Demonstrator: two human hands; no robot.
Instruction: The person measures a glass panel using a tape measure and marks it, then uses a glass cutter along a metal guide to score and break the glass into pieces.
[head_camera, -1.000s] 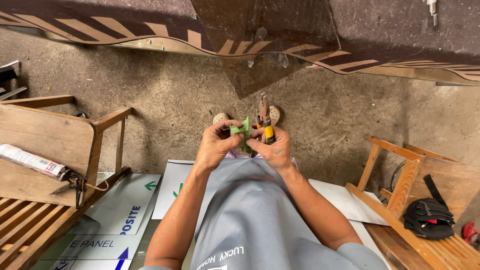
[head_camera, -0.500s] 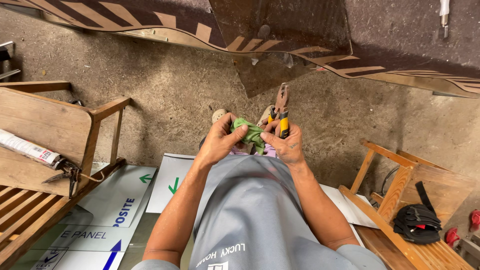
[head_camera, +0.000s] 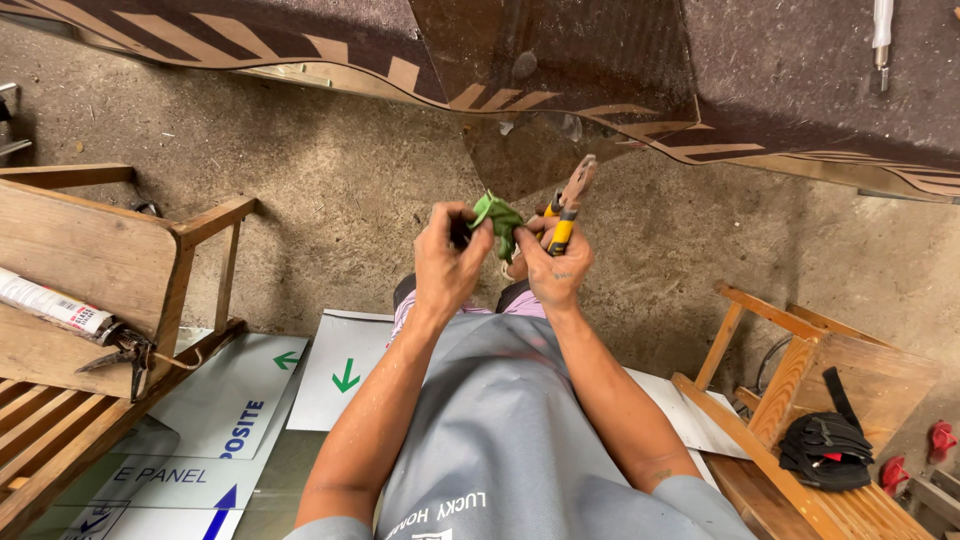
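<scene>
My left hand (head_camera: 447, 262) and my right hand (head_camera: 551, 266) are raised together in front of my chest. Between them is a crumpled green cloth (head_camera: 497, 218), pinched by the fingers of both hands. My right hand also grips a pair of pliers (head_camera: 567, 203) with yellow-and-dark handles; their brownish jaws point up and to the right. Just beyond the hands hangs the edge of a dark panel (head_camera: 560, 60) with tan stripes and a clear film flap.
A wooden pallet frame (head_camera: 100, 260) at the left carries a sealant gun with its tube (head_camera: 60, 312). White sheets with green and blue arrows (head_camera: 250, 400) lie on the concrete floor. At the right, a wooden frame (head_camera: 790, 390) holds black gloves (head_camera: 825, 445).
Both hands have risen with the green cloth and pliers, now closer to the dark panel's edge. The view has shifted slightly left and up.
</scene>
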